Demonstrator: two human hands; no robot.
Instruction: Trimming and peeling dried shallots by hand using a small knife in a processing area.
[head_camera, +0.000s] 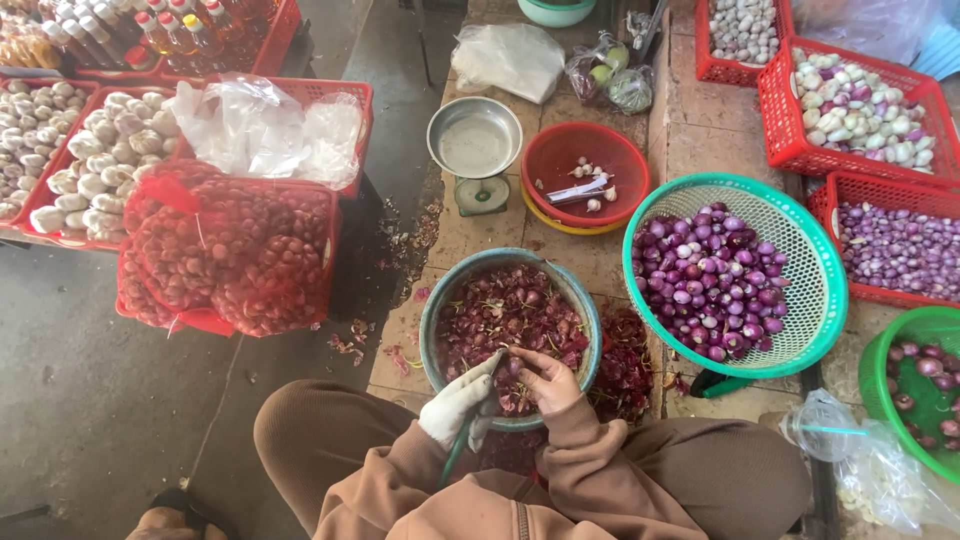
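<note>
Shallot (516, 368) sitting pinched in the bare right hand (545, 378) over the near rim of the grey basin (590, 310) of purple skins. Lying just right of the gloved left hand (462, 403), long axis unclear. Left fingers (487, 372) curling shut round a green-handled knife (458, 452), tip touching the shallot.

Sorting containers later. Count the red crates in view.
6: one under the bottles, two of garlic at left, three stacked along the right. Netted sacks may hide more.
</note>
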